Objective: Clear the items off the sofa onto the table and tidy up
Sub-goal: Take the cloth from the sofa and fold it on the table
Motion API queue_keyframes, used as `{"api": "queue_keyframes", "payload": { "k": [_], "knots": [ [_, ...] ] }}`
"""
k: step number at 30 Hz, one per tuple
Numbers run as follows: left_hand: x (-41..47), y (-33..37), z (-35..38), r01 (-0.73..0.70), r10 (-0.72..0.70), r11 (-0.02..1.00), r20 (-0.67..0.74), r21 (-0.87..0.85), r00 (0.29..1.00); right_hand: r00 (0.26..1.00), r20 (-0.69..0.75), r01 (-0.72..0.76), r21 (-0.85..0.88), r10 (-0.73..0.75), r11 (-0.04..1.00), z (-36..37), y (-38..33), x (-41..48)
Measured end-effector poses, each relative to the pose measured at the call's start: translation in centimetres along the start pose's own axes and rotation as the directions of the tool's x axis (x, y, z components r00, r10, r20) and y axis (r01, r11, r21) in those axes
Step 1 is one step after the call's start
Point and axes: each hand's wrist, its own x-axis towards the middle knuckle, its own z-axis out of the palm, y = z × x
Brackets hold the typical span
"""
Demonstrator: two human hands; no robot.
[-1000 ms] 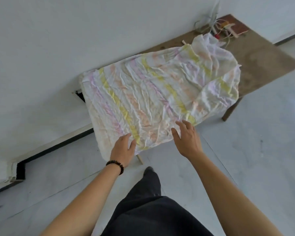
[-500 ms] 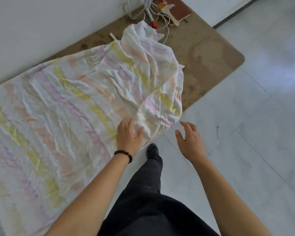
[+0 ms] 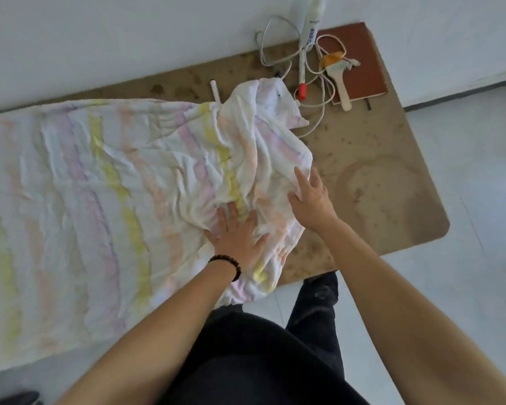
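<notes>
Both hands are on the striped cloth (image 3: 129, 185), which lies spread along the brown counter (image 3: 392, 176) against the wall. The left hand (image 3: 237, 232) lies flat on it, fingers spread, pressing the near edge down. The right hand (image 3: 310, 197) is beside it with fingers straight, fingertips touching the bunched right end. Neither hand is gripping anything. A bead bracelet (image 3: 228, 266) sits on the left wrist.

No sofa is in view, so I can't tell whether it is fully cleared. My read is that the carrying is largely done and this is the tidying stage. The cloth's left stretch lies fairly flat, while its right end is heaped and wrinkled and needs smoothing or folding.

Behind that heap, near the wall, is a loose pile: tangled white cables (image 3: 275, 33), a red-capped pen (image 3: 302, 92), a wooden paddle (image 3: 341, 86) lying across a brown notebook (image 3: 360, 59), and a white stick (image 3: 216, 90) poking out from under the cloth. That pile looks unsorted.

For writing, there is 1 small label (image 3: 311, 35) on the white plug piece, with print too small to read. No brand is visible.
</notes>
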Motion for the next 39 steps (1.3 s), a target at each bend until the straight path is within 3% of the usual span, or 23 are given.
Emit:
{"api": "queue_keyframes", "payload": {
  "k": [2, 4, 6, 7, 9, 11, 12, 13, 16, 17, 20, 22, 23, 24, 26, 28, 30, 32, 35, 39],
  "knots": [
    [0.0, 0.7, -0.2, 0.062, -0.062, 0.998, -0.010, -0.005, 0.998, 1.000, -0.008, 0.026, -0.029, -0.026, 0.999, -1.6, -0.5, 2.7],
    [0.2, 2.0, -0.4, 0.160, -0.163, 0.985, -0.043, -0.062, 0.986, 1.000, 0.015, 0.016, 0.094, -0.018, 0.995, -3.2, -0.8, 5.1],
    [0.6, 4.2, -0.6, 0.290, -0.312, 0.938, -0.097, -0.191, 0.945, 0.981, 0.161, 0.075, 0.198, -0.107, 0.977, -4.6, -0.7, 6.9],
    [0.8, 5.5, -0.8, 0.354, -0.399, 0.894, -0.126, -0.276, 0.908, 0.943, 0.259, 0.175, 0.143, -0.207, 0.974, -5.3, -0.4, 7.5],
    [1.3, 8.1, -1.0, 0.424, -0.558, 0.777, -0.196, -0.465, 0.807, 0.789, 0.506, 0.393, 0.017, -0.347, 0.919, -7.1, 0.9, 7.9],
    [2.0, 10.5, -1.3, 0.425, -0.651, 0.659, -0.188, -0.621, 0.736, 0.600, 0.749, 0.472, -0.050, -0.280, 0.880, -9.2, 2.4, 8.0],
    [2.3, 11.5, -1.3, 0.423, -0.665, 0.616, -0.151, -0.664, 0.731, 0.546, 0.809, 0.482, -0.092, -0.217, 0.871, -10.2, 3.1, 8.4],
    [2.7, 12.5, -1.1, 0.439, -0.664, 0.603, -0.115, -0.667, 0.739, 0.544, 0.812, 0.506, -0.118, -0.210, 0.854, -10.9, 3.6, 9.1],
    [3.6, 15.1, -0.4, 0.526, -0.682, 0.612, -0.058, -0.590, 0.729, 0.753, 0.508, 0.542, -0.121, -0.417, 0.832, -11.8, 3.6, 11.9],
    [3.9, 16.1, -0.1, 0.521, -0.699, 0.611, -0.096, -0.596, 0.709, 0.778, 0.432, 0.545, -0.101, -0.457, 0.832, -11.9, 3.0, 12.7],
    [4.5, 18.8, 0.9, 0.477, -0.651, 0.721, -0.256, -0.503, 0.714, 0.736, 0.451, 0.584, -0.045, -0.505, 0.810, -11.5, 0.7, 14.1],
    [4.7, 19.4, 1.5, 0.453, -0.583, 0.795, -0.301, -0.403, 0.754, 0.781, 0.408, 0.529, -0.027, -0.474, 0.848, -10.7, -0.2, 14.6],
    [4.5, 19.3, 1.8, 0.425, -0.573, 0.803, -0.347, -0.417, 0.742, 0.819, 0.380, 0.469, -0.016, -0.429, 0.883, -10.3, -0.6, 14.7],
    [4.2, 19.1, 1.9, 0.362, -0.572, 0.802, -0.434, -0.475, 0.696, 0.856, 0.368, 0.378, 0.035, -0.363, 0.925, -10.0, -0.9, 14.6],
    [3.0, 18.6, 2.3, 0.126, -0.565, 0.787, -0.624, -0.603, 0.540, 0.882, 0.424, 0.100, 0.259, -0.206, 0.961, -9.4, -1.7, 13.6],
    [0.9, 18.4, 2.1, -0.048, -0.539, 0.791, -0.731, -0.610, 0.420, 0.858, 0.495, -0.130, 0.470, -0.139, 0.873, -9.1, -2.3, 12.2],
    [-1.4, 18.4, 1.8, -0.136, -0.546, 0.774, -0.761, -0.618, 0.351, 0.820, 0.557, -0.245, 0.555, -0.136, 0.795, -9.1, -2.8, 10.4],
    [-3.5, 18.2, 1.8, -0.185, -0.589, 0.727, -0.739, -0.661, 0.326, 0.759, 0.632, -0.314, 0.565, -0.157, 0.763, -8.8, -3.3, 8.6],
    [-6.0, 17.2, 2.2, -0.166, -0.646, 0.669, -0.677, -0.725, 0.352, 0.737, 0.642, -0.327, 0.615, -0.214, 0.717, -8.1, -4.7, 6.2],
    [-7.9, 16.3, 2.3, 0.131, -0.656, 0.730, -0.634, -0.671, 0.409, 0.873, 0.454, -0.228, 0.702, -0.177, 0.675, -9.5, -6.7, 3.9]
  ]
}}
